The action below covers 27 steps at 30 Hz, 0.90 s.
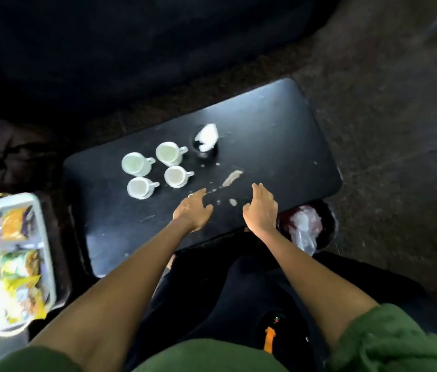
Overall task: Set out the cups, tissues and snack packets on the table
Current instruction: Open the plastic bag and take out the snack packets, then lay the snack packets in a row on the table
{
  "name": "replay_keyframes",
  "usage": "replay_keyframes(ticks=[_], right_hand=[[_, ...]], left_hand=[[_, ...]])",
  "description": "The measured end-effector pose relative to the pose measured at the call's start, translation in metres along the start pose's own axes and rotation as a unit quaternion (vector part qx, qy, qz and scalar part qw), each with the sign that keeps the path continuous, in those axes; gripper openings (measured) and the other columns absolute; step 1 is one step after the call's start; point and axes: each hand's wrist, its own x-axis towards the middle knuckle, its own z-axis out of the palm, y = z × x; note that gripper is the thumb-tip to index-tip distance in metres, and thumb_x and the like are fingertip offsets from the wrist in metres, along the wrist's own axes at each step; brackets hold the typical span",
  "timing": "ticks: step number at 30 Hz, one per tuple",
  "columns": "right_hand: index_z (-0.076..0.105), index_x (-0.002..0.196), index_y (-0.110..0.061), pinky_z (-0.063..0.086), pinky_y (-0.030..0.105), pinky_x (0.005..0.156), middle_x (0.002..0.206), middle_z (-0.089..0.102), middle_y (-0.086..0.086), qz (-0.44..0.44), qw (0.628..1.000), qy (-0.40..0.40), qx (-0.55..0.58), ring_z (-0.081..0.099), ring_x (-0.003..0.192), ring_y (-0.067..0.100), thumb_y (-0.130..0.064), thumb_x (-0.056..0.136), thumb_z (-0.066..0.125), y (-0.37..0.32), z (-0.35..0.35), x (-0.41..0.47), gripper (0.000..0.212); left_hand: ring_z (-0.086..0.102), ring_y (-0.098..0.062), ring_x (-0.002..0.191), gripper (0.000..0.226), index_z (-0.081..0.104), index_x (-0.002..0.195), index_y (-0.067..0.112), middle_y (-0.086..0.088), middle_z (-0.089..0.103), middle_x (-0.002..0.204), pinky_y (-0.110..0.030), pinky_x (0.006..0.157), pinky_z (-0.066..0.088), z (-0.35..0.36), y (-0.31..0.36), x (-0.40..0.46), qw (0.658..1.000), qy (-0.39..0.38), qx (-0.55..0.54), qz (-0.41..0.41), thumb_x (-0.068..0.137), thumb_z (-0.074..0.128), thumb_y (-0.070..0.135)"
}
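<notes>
Four cups (155, 169), handles pointing right

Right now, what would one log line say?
cups: four on table | tissues: in holder | snack packets: in tray | hands: open, empty

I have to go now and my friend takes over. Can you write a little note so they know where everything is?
Left hand and right hand: both open, holding nothing, over the black table.
Done: four white ceramic cups stand grouped on the table; white tissues sit in a dark round holder beside them.
Left: the colourful snack packets lie in the white plastic tray, off the table to the left. Move them onto the table.
</notes>
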Motion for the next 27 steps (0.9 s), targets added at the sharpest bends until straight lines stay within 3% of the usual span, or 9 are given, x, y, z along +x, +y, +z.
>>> replay_keyframes(ticks=[7,14,21,27], right_hand=[[0.033,0.143,-0.008,0.03,0.039,0.109,0.152,0.033,0.01,-0.131,0.986,-0.039,-0.098,0.032,0.139,0.024,-0.016,0.087,0.054,-0.111,0.055,-0.051,0.06],[0.035,0.142,-0.009,0.032,0.038,0.107,0.151,0.034,0.01,-0.279,0.941,-0.09,-0.169,0.033,0.138,0.025,-0.016,0.087,0.053,-0.228,0.125,-0.102,0.058],[0.033,0.144,-0.014,0.028,0.038,0.11,0.153,0.029,0.005,-0.404,0.865,-0.18,-0.235,0.029,0.14,0.023,-0.021,0.092,0.047,-0.326,0.179,-0.143,0.054],[0.038,0.141,-0.015,0.029,0.04,0.11,0.148,0.037,0.003,-0.443,0.8,-0.287,-0.285,0.032,0.137,0.023,-0.026,0.096,0.044,-0.384,0.222,-0.175,0.047]], left_hand=[[0.033,-0.024,0.14,0.062,0.021,0.151,0.021,-0.005,0.031,0.154,-0.038,0.111,0.033,-0.022,-0.139,-0.06,0.986,0.051,-0.117,-0.106,0.095,0.046,0.032],[0.035,-0.025,0.139,0.064,0.023,0.15,0.017,-0.007,0.033,0.153,-0.039,0.11,0.034,-0.036,-0.288,-0.124,0.94,0.132,-0.229,-0.217,0.094,0.049,0.032],[0.05,-0.033,0.123,0.054,0.044,0.137,0.015,-0.014,0.052,0.137,-0.041,0.1,0.043,-0.027,-0.378,-0.166,0.833,0.237,-0.375,-0.331,0.086,0.054,0.03],[0.038,-0.034,0.133,0.06,0.028,0.147,0.012,-0.016,0.028,0.152,-0.041,0.107,0.036,-0.006,-0.41,-0.181,0.753,0.242,-0.475,-0.386,0.092,0.049,0.025]])
